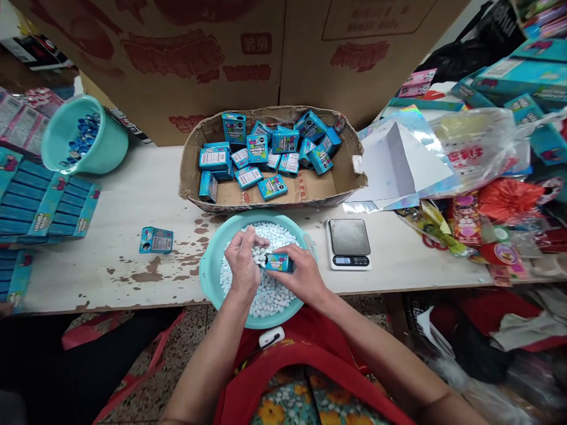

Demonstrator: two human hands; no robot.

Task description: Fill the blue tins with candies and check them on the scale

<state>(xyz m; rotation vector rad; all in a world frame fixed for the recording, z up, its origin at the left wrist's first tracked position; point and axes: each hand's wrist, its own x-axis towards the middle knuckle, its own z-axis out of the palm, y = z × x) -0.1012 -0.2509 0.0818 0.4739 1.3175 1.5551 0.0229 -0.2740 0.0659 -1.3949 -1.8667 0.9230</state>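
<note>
- Candies [258,255]: cupped in my left hand [243,262].
- Box [280,262]: gripped in my right hand [305,270], over the basin [214,260] at the table's [110,271] near edge.
- Small, slow pours should spill least.

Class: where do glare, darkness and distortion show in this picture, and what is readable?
Head view: glare streaks the clear plastic bag; head view: darkness hides detail beneath the table, lower left; head view: the stacked blue boxes look stretched; head view: bold print on the held box is legible.

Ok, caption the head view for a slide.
Left hand cups white pieces beside a blue box in the right hand, above a basin.
</note>
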